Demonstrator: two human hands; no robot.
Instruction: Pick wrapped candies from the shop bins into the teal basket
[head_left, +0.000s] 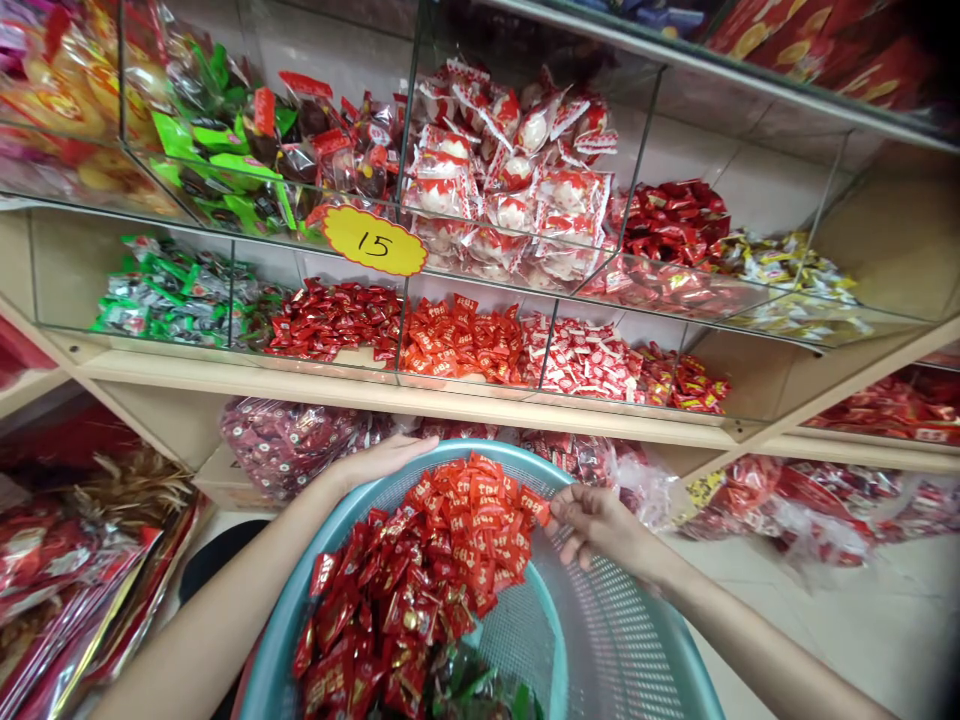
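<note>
A teal perforated plastic basket [626, 625] fills the lower middle of the view. In it lie bright red wrapped candies [480, 515], darker red ones [401, 600] and a few with dark and green wrapping [469, 680]. My left hand [390, 458] rests flat along the far rim, fingers stretched out, holding nothing that I can see. Over the basket's right side, my right hand [589, 520] pinches one bright red wrapped candy [534, 505] between thumb and fingers, beside the bright red heap.
Clear-fronted shelf bins hold red candies [461, 340], red-and-white ones [589, 360] and green ones [172, 290]. A yellow tag [375, 241] reading 15 hangs on the upper bins. Below the wooden shelf edge [420, 405] stand bagged candies [289, 445]; more packets lie at left.
</note>
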